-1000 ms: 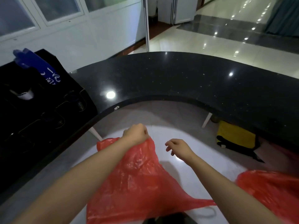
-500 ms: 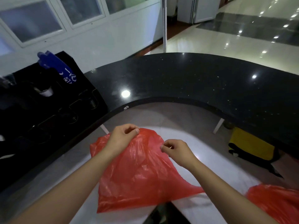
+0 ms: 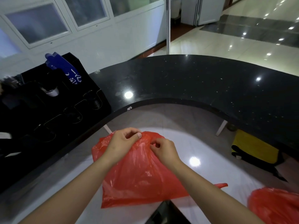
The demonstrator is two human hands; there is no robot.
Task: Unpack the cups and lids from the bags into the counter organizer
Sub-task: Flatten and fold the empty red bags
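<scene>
Hands meet at the top of a red plastic bag (image 3: pixel 142 172), held up in front of the person, below the inner edge of the curved black worktop (image 3: pixel 202 84) and above the pale glossy floor (image 3: pixel 210 159). Left hand (image 3: pixel 124 141) grips the bag's upper edge, fingers curled, thumb pressed on the plastic. Right hand (image 3: pixel 163 151) sits just beside it, fingers curled in and pinching a fold near the top. Contents of the bag are hidden; the plastic is too cloudy to see through. One handle strip (image 3: pixel 221 185) pokes out behind the right forearm, mostly covered.

A second red bag (image 3: pixel 275 206) bulges at the lower right, cut off by the frame edge, its contents likewise unseen. Over on the left of the worktop stands the black organizer (image 3: pixel 53 110), so dark that its compartments are hard to make out; a few rounded slot openings and a coiled spring (image 3: pixel 96 103) catch the light. A white cup rim (image 3: pixel 52 92) shows in one compartment, and a blue packet with white lettering (image 3: pixel 64 68) leans out of the back. Under the worktop at the right lies a yellow and black bag (image 3: pixel 254 151), partly hidden by the overhang.
</scene>
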